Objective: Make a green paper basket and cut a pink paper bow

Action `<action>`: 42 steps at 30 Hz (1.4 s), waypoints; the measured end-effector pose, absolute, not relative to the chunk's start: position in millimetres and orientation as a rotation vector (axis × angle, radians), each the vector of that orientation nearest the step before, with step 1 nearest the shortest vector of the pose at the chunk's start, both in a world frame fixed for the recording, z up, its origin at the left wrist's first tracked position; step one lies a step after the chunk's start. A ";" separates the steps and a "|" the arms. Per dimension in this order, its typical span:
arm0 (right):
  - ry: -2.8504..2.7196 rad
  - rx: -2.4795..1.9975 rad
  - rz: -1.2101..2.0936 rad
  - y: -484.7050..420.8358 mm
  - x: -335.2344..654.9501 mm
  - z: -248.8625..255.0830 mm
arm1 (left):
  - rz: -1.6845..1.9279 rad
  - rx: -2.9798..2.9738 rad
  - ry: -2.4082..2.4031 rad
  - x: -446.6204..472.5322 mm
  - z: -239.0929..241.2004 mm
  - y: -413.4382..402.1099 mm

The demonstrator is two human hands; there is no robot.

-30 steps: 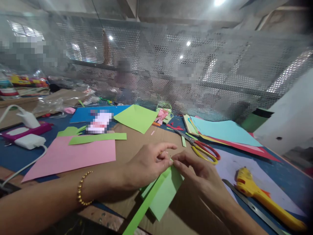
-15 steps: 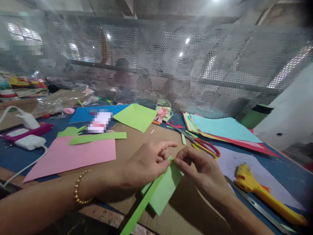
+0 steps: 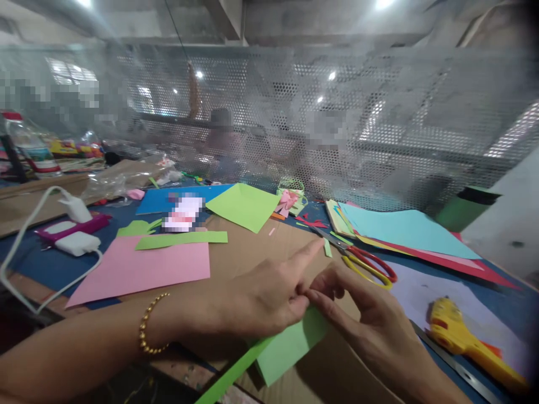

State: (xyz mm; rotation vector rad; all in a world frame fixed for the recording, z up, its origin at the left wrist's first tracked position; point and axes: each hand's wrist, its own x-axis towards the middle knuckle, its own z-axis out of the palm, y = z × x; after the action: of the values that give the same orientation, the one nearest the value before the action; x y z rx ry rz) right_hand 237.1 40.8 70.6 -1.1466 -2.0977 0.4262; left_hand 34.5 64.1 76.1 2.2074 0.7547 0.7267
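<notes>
My left hand [image 3: 273, 294] is closed at the thumb and curled fingers, its index finger stretched forward, pinching the upper end of a bright green paper strip [image 3: 240, 367]. The strip runs down toward the table's front edge. It lies along a pale green folded paper piece [image 3: 290, 348]. My right hand [image 3: 362, 314] pinches the top corner of that pale green piece, its fingertips meeting those of my left hand. Both fingertips hide the exact joint of strip and folded paper. A brown cardboard sheet [image 3: 248, 258] lies beneath.
Scissors [image 3: 357, 258] with red and yellow handles lie ahead on the right. A yellow glue gun [image 3: 467, 336] and a metal blade [image 3: 455, 365] are farther right. Coloured paper sheets [image 3: 412, 224] are stacked behind. Pink paper [image 3: 164, 269] and a white charger [image 3: 78, 242] lie left.
My left hand has slid forward over the strip's upper end, covering the corner that showed before. My right fingertips now meet it there. The whole view has shifted slightly.
</notes>
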 end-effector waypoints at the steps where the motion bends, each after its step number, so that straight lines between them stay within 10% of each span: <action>1: -2.100 -1.153 0.418 41.8 237.5 70.0 | 0.711 2.228 0.754 34.0 77.9 64.0; 42: -1.888 -1.140 0.610 51.5 250.1 73.3 | 0.788 2.486 0.902 -5.4 113.9 89.2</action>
State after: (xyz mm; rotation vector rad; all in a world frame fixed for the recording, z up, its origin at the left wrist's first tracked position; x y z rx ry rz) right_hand 250.1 51.5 73.3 -1.1397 -1.8884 0.6098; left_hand -5.4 89.2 113.9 2.4856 0.9024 0.7882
